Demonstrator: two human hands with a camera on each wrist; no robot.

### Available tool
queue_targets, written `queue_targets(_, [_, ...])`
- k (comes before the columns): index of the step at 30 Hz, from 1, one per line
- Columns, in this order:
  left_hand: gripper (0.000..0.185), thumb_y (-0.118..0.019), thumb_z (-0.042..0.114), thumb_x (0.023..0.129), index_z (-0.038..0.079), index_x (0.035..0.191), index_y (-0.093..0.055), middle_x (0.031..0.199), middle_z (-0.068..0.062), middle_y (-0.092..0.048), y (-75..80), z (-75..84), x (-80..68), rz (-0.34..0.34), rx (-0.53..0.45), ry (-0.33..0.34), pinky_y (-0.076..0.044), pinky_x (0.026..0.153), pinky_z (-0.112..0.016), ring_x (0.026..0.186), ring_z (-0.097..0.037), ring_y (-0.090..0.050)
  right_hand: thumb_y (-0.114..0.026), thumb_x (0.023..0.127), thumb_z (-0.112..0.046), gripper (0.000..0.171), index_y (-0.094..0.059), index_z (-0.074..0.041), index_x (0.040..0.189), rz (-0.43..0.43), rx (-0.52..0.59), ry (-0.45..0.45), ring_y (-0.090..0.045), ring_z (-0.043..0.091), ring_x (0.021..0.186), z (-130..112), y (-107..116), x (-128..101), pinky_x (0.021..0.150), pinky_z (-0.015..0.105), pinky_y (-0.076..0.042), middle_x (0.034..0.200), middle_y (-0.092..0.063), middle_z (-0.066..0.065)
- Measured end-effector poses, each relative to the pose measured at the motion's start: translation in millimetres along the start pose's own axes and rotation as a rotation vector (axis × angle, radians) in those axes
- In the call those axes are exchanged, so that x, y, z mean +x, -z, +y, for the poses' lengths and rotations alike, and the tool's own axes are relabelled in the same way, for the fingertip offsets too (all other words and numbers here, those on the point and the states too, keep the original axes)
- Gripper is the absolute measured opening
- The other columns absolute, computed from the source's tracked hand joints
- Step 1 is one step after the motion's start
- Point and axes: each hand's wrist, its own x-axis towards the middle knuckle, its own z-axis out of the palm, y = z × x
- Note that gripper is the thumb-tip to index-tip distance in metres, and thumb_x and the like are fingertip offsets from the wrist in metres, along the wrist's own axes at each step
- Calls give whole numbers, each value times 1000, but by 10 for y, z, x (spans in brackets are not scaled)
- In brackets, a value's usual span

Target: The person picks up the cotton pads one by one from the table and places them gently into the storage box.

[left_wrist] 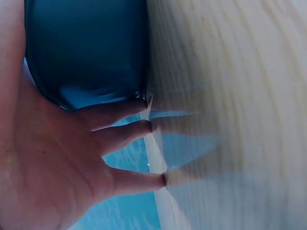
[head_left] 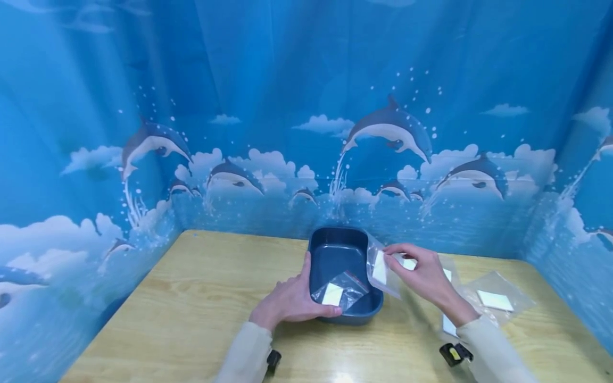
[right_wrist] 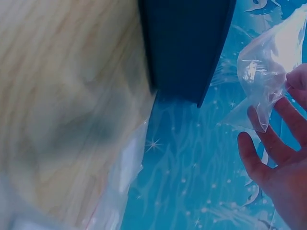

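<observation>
A dark blue plastic bin [head_left: 341, 255] stands on the wooden table. My left hand [head_left: 296, 299] rests against its near left corner, thumb along the near rim. In the left wrist view the fingers [left_wrist: 127, 136] are straight, their tips at the tabletop. Inside the bin lies a clear zip bag [head_left: 351, 291] with a white piece in it. My right hand [head_left: 426, 274] pinches another clear plastic bag [head_left: 379, 266] by its edge between thumb and fingers, at the bin's right rim. This bag also has a white piece in it. In the right wrist view the held bag [right_wrist: 264, 72] hangs beside the bin.
More clear bags with white pieces lie on the right of the table, one bag [head_left: 495, 299] farthest right, others partly hidden under my right arm. The wooden table [head_left: 215, 282] extends to the left. A blue dolphin-print curtain [head_left: 268, 133] surrounds the back and sides.
</observation>
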Motion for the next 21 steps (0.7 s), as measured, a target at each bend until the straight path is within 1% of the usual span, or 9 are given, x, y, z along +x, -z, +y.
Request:
queue_targets(2, [143, -74, 82, 67, 20, 166, 9, 159, -24, -44, -11, 2, 3, -6, 2, 1, -27, 121, -69, 140, -43, -51, -74, 94, -11, 12, -78, -18, 102, 3, 5, 12, -70, 4, 98, -7, -28, 25, 81, 34, -62, 107, -79, 1])
queue_targets(6, [142, -73, 83, 67, 20, 166, 8, 160, -24, -42, -34, 15, 9, -24, 8, 10, -27, 122, -69, 142, -44, -49, -74, 92, -8, 13, -78, -17, 100, 2, 2, 41, -73, 12, 96, -2, -106, 56, 80, 37, -62, 104, -79, 3])
queue_targets(9, [142, -72, 84, 68, 19, 166, 7, 160, -23, -42, -28, 21, 19, -20, 21, 14, -28, 121, -70, 141, -43, -50, -74, 92, -8, 13, -78, -16, 102, -9, -6, 56, -74, 19, 96, -21, -170, 93, 80, 40, -62, 103, -80, 1])
queue_targets(12, [142, -72, 83, 68, 19, 166, 8, 159, -24, -43, -8, 17, 28, -15, 25, 9, -29, 120, -70, 141, -43, -51, -74, 93, -10, 12, -77, -16, 103, -30, -1, 45, -74, 23, 97, -62, -224, 148, 81, 44, -61, 104, -79, 1])
queue_targets(14, [143, -72, 84, 67, 19, 166, 8, 159, -24, -43, 0, 13, 19, -16, 19, 9, -29, 120, -70, 140, -43, -51, -74, 93, -10, 13, -77, -16, 104, -43, 7, 38, -74, 23, 97, -88, -264, 179, 81, 46, -61, 104, -79, 0])
queue_targets(17, [144, -73, 84, 66, 19, 166, 8, 159, -24, -43, -3, -1, -1, -19, 1, 9, -29, 119, -71, 140, -43, -52, -73, 94, -11, 12, -77, -16, 105, -67, 12, 30, -73, 21, 96, -120, -330, 210, 81, 45, -61, 103, -79, -1])
queue_targets(21, [144, -74, 83, 66, 19, 166, 9, 159, -24, -43, 1, 0, -1, -17, -13, 13, -28, 119, -72, 139, -43, -52, -73, 95, -13, 11, -76, -17, 105, -83, 14, 14, -72, 17, 94, -149, -385, 251, 77, 36, -58, 102, -78, -3])
